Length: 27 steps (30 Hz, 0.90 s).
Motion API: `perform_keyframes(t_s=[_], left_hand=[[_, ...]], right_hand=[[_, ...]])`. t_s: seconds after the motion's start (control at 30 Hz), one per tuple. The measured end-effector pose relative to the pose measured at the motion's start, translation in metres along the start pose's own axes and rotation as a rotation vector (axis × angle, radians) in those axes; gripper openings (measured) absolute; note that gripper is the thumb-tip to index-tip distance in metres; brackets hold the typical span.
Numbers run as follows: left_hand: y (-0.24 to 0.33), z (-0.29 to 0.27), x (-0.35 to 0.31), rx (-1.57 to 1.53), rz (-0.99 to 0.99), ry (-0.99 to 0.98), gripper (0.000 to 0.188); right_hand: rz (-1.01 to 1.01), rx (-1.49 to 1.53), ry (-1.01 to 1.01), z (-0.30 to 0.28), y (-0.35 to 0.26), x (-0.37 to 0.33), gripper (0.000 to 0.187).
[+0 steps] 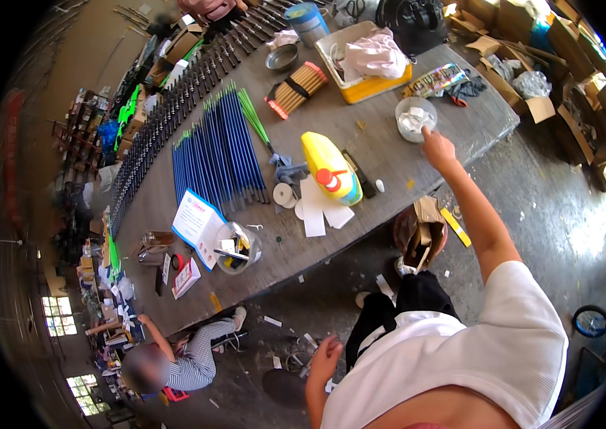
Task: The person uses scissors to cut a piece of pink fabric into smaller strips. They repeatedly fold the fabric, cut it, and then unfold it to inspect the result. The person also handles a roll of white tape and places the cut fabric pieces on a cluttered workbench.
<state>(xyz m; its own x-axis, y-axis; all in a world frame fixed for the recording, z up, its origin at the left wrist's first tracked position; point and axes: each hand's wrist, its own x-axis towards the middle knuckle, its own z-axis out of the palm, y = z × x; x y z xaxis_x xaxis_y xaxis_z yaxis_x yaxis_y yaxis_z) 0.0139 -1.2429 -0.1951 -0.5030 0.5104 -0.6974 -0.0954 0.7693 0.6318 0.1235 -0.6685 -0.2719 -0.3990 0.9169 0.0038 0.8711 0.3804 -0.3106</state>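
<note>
My right arm stretches out over the far right part of the table. My right hand (pixel 437 148) is closed at the near rim of a round, clear plastic tub (pixel 402 129), which it appears to pinch; the fingertips are partly hidden. Small white pieces (pixel 415 116) lie inside the tub. Low beside my body, off the table's near edge, my left hand (pixel 326 355) hangs with loosely bent fingers and nothing visible in it. A yellow jug with a red cap (pixel 328 168) lies left of the tub, near white paper sheets (pixel 314 214).
On the grey table (pixel 382 161) lie blue rods (pixel 221 146), a row of dark rods (pixel 174 96), a bundle of wooden sticks (pixel 296 89) and a yellow-sided bin (pixel 374 89). A box (pixel 424 232) stands below the edge. Another person (pixel 188 357) sits at the left end.
</note>
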Motion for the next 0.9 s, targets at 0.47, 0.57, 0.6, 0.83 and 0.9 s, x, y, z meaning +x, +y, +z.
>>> perform_keyframes(t_s=[0.47, 0.57, 0.6, 0.83, 0.9], left_hand=[[-0.012, 0.019, -0.005, 0.137, 0.178, 0.041, 0.042], [-0.025, 0.032, 0.008, 0.220, 0.327, 0.014, 0.039], [-0.027, 0.037, 0.007, 0.161, 0.338, -0.021, 0.039], [0.000, 0.071, 0.023, 0.359, 0.484, -0.245, 0.037], [0.023, 0.082, 0.024, 0.429, 0.461, -0.292, 0.037]], right_hand=[[-0.169, 0.220, 0.092, -0.057, 0.011, -0.150, 0.024], [-0.178, 0.215, 0.079, -0.072, 0.030, -0.217, 0.023], [-0.164, 0.176, 0.041, -0.075, 0.036, -0.237, 0.022], [-0.021, 0.140, -0.045, -0.110, 0.089, -0.384, 0.021], [0.039, 0.138, -0.030, -0.114, 0.114, -0.416, 0.021]])
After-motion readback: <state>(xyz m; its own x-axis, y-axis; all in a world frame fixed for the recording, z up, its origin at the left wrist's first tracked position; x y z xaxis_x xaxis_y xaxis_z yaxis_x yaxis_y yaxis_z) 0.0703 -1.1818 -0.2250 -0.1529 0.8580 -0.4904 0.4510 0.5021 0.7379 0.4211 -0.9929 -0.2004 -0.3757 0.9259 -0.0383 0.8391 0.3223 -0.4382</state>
